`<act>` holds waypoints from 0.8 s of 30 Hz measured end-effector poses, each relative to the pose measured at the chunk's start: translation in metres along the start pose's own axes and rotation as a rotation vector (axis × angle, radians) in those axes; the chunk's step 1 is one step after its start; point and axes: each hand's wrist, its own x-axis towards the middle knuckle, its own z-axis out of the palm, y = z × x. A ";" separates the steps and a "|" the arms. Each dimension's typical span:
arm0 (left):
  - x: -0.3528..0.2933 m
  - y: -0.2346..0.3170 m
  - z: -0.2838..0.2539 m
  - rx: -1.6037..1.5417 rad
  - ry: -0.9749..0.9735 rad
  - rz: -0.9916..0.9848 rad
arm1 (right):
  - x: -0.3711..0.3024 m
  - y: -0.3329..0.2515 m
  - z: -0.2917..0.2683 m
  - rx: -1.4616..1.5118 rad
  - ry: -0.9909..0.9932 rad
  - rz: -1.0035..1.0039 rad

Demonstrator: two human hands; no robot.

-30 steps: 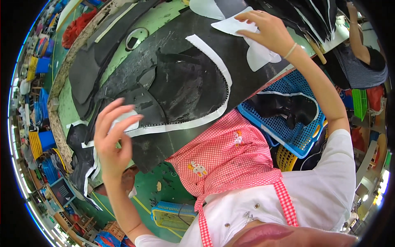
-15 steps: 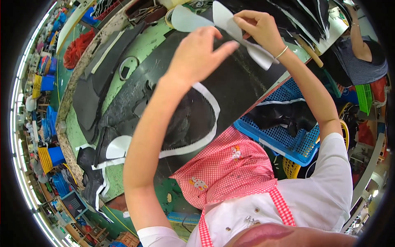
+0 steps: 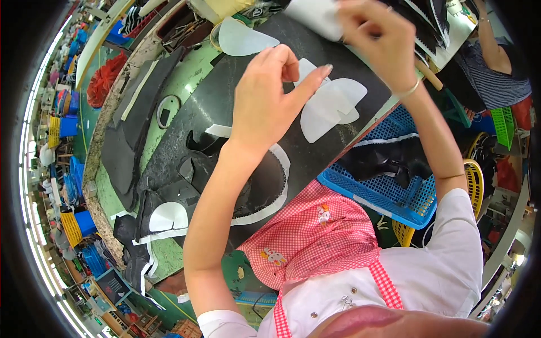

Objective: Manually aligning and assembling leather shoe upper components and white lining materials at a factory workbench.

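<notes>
My left hand (image 3: 267,93) is over the black sheet (image 3: 307,169) on the worktable, thumb stretched out and fingers curled, with nothing visible in its grip. Beside its thumb several white rounded cut pieces (image 3: 329,115) lie overlapping. My right hand (image 3: 380,48), smeared by motion, is at the far side with its fingers closed at the edge of a blurred white piece (image 3: 313,17). Another pale rounded piece (image 3: 245,38) lies behind my left hand. Nearer to me are black parts with a white-edged curved border (image 3: 282,174), and a white notched round piece (image 3: 169,216).
A roll of tape (image 3: 168,111) and dark cut panels (image 3: 121,152) lie on the green tabletop at left. At right a blue basket (image 3: 389,205) holds black parts. A tool tray (image 3: 183,28) stands at the far left; a person (image 3: 496,73) is at the far right.
My right hand has moved up and slightly right. Several white pieces now lie on the black sheet where both hands were close together. My left hand has shifted slightly downward and opened less widely.
</notes>
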 end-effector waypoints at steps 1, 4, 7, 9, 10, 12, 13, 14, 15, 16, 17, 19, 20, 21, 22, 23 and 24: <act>-0.003 0.003 -0.009 -0.490 -0.070 -0.106 | -0.004 -0.033 0.013 0.014 -0.086 -0.154; -0.015 0.007 -0.021 -0.713 -0.033 -0.105 | -0.015 -0.066 0.031 0.347 -0.246 -0.114; -0.025 0.007 -0.031 -0.835 -0.046 -0.128 | -0.018 -0.068 0.042 0.805 -0.400 0.075; -0.033 0.001 -0.034 -0.912 -0.097 -0.164 | -0.018 -0.074 0.044 0.945 -0.463 0.167; -0.037 0.000 -0.035 -0.913 -0.156 -0.145 | -0.019 -0.077 0.045 1.073 -0.536 0.279; -0.037 -0.001 -0.035 -0.887 -0.119 -0.135 | -0.019 -0.080 0.050 1.033 -0.531 0.268; -0.036 0.000 -0.034 -0.869 -0.086 -0.128 | -0.019 -0.082 0.053 0.988 -0.527 0.265; -0.037 0.001 -0.033 -0.869 -0.088 -0.129 | -0.019 -0.081 0.054 0.982 -0.528 0.244; -0.037 0.002 -0.032 -0.879 -0.088 -0.151 | -0.019 -0.080 0.055 0.982 -0.527 0.247; -0.037 0.003 -0.032 -0.889 -0.088 -0.173 | -0.020 -0.079 0.055 1.002 -0.534 0.254; -0.037 0.001 -0.032 -0.890 -0.090 -0.174 | -0.020 -0.078 0.055 1.022 -0.541 0.262; -0.037 -0.002 -0.033 -0.821 -0.123 -0.128 | -0.021 -0.075 0.056 1.026 -0.534 0.246; -0.037 -0.002 -0.033 -0.823 -0.125 -0.128 | -0.021 -0.074 0.056 1.030 -0.527 0.228; -0.037 -0.002 -0.034 -0.838 -0.122 -0.155 | -0.021 -0.073 0.056 1.029 -0.525 0.230; -0.038 -0.002 -0.034 -0.852 -0.117 -0.185 | -0.022 -0.072 0.057 1.039 -0.527 0.222; -0.038 -0.002 -0.033 -0.852 -0.118 -0.186 | -0.023 -0.072 0.057 1.049 -0.528 0.213; -0.039 -0.002 -0.033 -0.871 -0.135 -0.196 | -0.023 -0.071 0.058 1.050 -0.527 0.215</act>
